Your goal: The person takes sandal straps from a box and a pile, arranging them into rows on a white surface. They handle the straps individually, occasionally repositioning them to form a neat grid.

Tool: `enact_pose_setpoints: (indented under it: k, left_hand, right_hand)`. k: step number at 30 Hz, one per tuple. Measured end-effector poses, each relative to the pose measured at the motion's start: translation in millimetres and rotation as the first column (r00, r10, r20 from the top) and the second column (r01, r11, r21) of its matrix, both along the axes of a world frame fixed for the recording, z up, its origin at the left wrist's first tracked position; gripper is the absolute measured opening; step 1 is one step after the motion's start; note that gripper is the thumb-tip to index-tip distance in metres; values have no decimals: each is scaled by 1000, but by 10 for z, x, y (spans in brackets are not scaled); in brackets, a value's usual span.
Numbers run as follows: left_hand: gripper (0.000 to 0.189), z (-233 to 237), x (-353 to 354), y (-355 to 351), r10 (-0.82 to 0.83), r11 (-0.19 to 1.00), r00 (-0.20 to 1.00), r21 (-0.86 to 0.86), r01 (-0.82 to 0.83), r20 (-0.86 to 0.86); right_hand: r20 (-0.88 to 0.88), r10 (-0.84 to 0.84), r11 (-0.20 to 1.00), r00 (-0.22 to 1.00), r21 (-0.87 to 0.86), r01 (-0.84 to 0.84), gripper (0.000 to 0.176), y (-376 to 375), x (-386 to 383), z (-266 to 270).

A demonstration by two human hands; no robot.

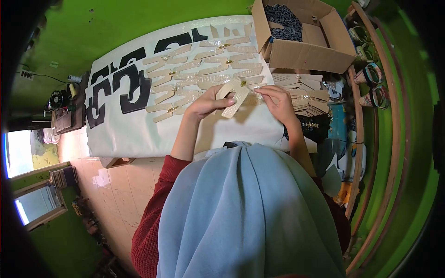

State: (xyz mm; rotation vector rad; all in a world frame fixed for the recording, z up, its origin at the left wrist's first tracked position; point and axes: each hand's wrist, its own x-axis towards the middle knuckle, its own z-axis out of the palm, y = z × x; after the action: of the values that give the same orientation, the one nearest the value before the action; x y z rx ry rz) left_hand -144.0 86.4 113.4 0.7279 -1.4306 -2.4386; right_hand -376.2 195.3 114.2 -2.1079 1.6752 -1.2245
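My left hand (208,103) is closed on a beige, textured sandal strap (238,96) with a gold oval ornament, lifted above the white-covered table (185,139). The strap is bent, one end pointing down towards me. At its right side, my right hand (276,101) has thumb and fingertips pinched together; what sits between them is too small to make out. Past my hands, several similar beige straps (172,72) lie in rows, some with gold ornaments.
Black curved cut-outs (132,88) lie at the table's left. An open cardboard box (310,53) with dark contents stands at the back right. Stacked beige pieces (308,99) are right of the table. Beyond them, a wooden rack (396,92) holds patterned straps (371,74).
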Motion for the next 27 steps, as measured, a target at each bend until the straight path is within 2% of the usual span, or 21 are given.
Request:
enact_pose_setpoints:
  k: [1,2,5,6,8,9,10,11,12,13,14,16,17,18,19,20,21,22,24,25,27]
  left_hand:
    - [57,-14,57,-31,-33,997,995,-69,39,91]
    - [57,-30,100,-51,-30,997,995,-66,37,92]
    - [51,157,132,-83,-313,870,933,-341,356,177]
    - [51,176,124,-100,-311,871,934,-341,355,177]
    - [44,187,116,-134,-417,823,895,-353,445,157]
    - [44,178,115,-188,-416,823,896,-353,444,157]
    - [40,163,127,-272,-429,773,881,-422,473,202]
    - [35,154,148,-348,-438,716,864,-484,503,250]
    - [35,167,170,-409,-439,716,863,-482,505,252]
    - [32,191,196,-479,-416,786,862,-362,501,289]
    - [29,216,225,-556,-397,843,857,-238,482,328]
    - [25,14,330,-768,-367,855,873,-253,453,322]
    - [25,-77,381,-885,-258,899,913,-267,347,317]
    - [25,-150,396,-973,-146,931,940,-279,237,309]
    - [24,-198,380,-1033,-24,944,943,-303,130,331]
    - [24,-241,362,-1101,-29,942,942,-306,137,334]
    - [25,-284,341,-1165,13,951,927,-290,104,374]
    - [26,-328,333,-1218,55,959,909,-277,68,413]
    - [27,-382,270,-1273,85,960,901,-276,40,426]
    - [29,-390,225,-1270,148,951,869,-308,5,472]
    - [35,-451,157,-1289,275,923,818,-377,-78,505]
  right_hand:
    - [257,-1,978,967,203,-53,34,-14,20,0]
    - [489,-56,913,870,378,-153,33,-29,40,-2]
    - [579,-33,930,814,316,-186,44,-172,89,-82]
    - [579,-32,930,815,316,-188,44,-214,75,-74]
    - [453,221,810,864,408,-421,55,-285,39,-56]
    - [439,273,761,856,446,-472,46,-355,9,-154]
    - [440,274,760,855,446,-473,46,-428,-27,-176]
    - [487,283,663,826,523,-536,36,-490,-60,-200]
    - [534,285,554,796,586,-592,27,-526,-72,-215]
    - [666,108,544,738,582,-604,18,-548,-64,-234]
    - [667,107,546,737,580,-605,18,-589,-70,-247]
    - [617,11,556,787,651,-518,18,-762,-128,-287]
    - [378,205,744,903,540,-394,21,-896,-172,-438]
    - [381,200,747,903,537,-392,21,-984,-174,-434]
    - [306,129,754,943,588,-293,23,-1068,-140,-404]
    - [225,57,753,973,630,-189,25,-1163,-106,-369]
    - [168,39,667,985,729,-151,24,-1274,-89,-352]
    - [169,36,670,985,727,-150,24,-1332,-63,-346]
    - [-163,23,811,986,580,77,20,-1442,-22,-363]
    - [-161,23,811,987,580,75,20,-1502,-13,-385]
    - [-338,17,843,941,511,168,19,-1615,7,-441]
